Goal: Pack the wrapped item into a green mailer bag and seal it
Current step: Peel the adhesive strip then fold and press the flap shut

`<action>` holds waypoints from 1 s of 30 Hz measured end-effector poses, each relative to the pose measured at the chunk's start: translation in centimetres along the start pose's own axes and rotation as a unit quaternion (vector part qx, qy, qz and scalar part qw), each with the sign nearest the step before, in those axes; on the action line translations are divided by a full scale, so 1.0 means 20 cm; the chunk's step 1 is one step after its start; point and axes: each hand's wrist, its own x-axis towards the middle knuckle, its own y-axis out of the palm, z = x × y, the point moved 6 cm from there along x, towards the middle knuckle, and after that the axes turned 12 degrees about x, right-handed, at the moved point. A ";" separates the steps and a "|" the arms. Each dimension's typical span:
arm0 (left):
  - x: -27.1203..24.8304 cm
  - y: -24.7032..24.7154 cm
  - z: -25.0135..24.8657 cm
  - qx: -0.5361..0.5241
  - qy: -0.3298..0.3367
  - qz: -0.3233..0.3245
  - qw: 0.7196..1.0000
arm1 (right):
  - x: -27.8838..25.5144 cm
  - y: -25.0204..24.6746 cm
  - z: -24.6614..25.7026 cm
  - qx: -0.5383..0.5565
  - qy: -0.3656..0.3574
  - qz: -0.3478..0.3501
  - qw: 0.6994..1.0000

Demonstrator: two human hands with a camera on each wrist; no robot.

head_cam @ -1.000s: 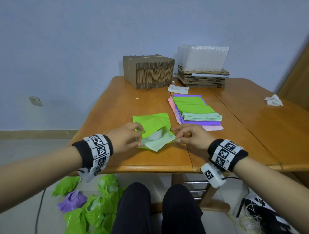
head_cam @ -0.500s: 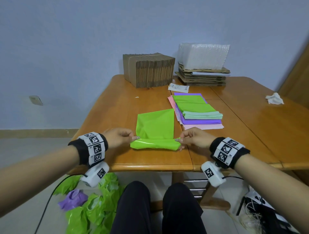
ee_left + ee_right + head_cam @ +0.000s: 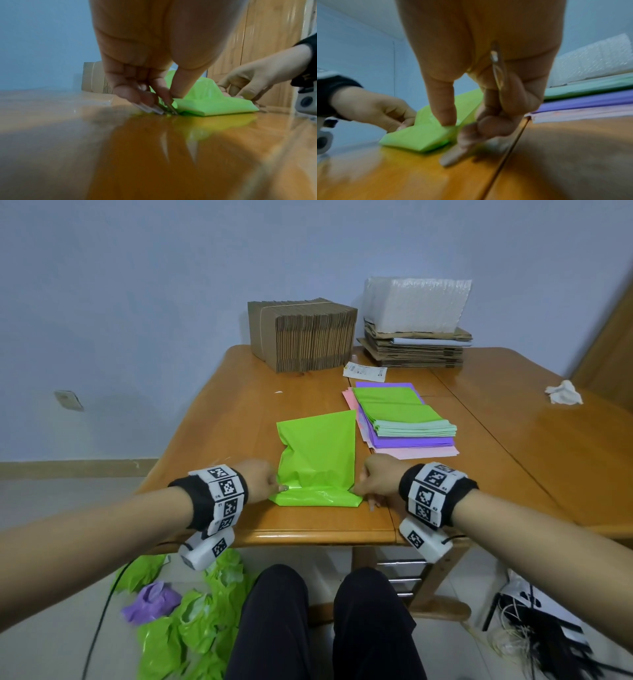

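Observation:
A green mailer bag lies flat on the wooden table, its near end folded over into a flap. A bulge shows behind the fold; the wrapped item itself is hidden inside. My left hand pinches the left end of the fold, thumb on top and fingertips at the table. My right hand holds the right end, its thumb pressing down on the bag. From the left wrist view, the bag sits between both hands.
A stack of green, purple and pink mailers lies just right of the bag. Bundled cardboard, bubble wrap on flat cartons, and a label slip stand at the back. A crumpled tissue lies far right. Crumpled bags litter the floor.
A second ago the bag's mouth was open with a white item showing inside. The mouth has since been folded over toward me, and both hands now hold the ends of the fold.

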 end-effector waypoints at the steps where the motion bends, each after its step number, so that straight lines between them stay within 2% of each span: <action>1: 0.01 0.00 0.00 -0.002 -0.001 0.005 1.000 | -0.01 -0.03 0.00 -0.009 0.002 -0.009 1.000; 4: 0.02 -0.01 0.03 -0.062 -0.004 0.016 0.998 | -0.09 -0.18 0.01 0.006 -0.009 -0.094 0.995; 6: -0.02 -0.08 0.05 -0.117 -0.014 0.008 0.993 | -0.17 -0.26 0.11 -0.013 -0.082 -0.146 0.986; 7: -0.04 -0.14 0.06 -0.118 -0.017 -0.016 0.993 | -0.21 -0.25 0.18 -0.014 -0.116 -0.125 0.985; 8: -0.07 -0.22 0.06 -0.095 -0.021 -0.057 0.994 | -0.24 -0.21 0.25 0.000 -0.134 -0.076 0.988; 10: -0.16 -0.37 0.01 -0.065 -0.004 -0.152 0.986 | -0.27 -0.05 0.33 0.036 -0.130 0.057 0.989; 11: -0.20 -0.41 -0.04 -0.073 0.028 -0.174 0.982 | -0.27 0.02 0.35 0.042 -0.118 0.107 0.986; 12: -0.23 -0.41 -0.11 -0.079 0.070 -0.156 0.982 | -0.25 0.08 0.35 0.032 -0.106 0.134 0.985; 14: -0.26 -0.30 -0.25 -0.078 0.156 -0.040 0.984 | -0.17 0.14 0.34 -0.016 -0.097 0.129 0.987; 16: -0.23 -0.17 -0.33 -0.031 0.191 0.047 0.980 | -0.10 0.16 0.34 -0.046 -0.090 0.121 0.988; 19: -0.12 -0.08 -0.34 0.015 0.187 0.061 0.980 | -0.02 0.20 0.31 -0.031 -0.066 0.141 0.987; 25: 0.01 -0.01 -0.31 -0.036 0.185 0.088 0.978 | 0.09 0.24 0.21 -0.029 -0.022 0.155 0.987; 27: 0.01 0.01 -0.28 -0.078 0.183 0.095 0.975 | 0.09 0.22 0.18 0.015 -0.013 0.180 0.983; 30: 0.02 0.02 -0.19 -0.170 0.153 0.149 0.962 | 0.08 0.15 0.13 0.071 0.003 0.203 0.977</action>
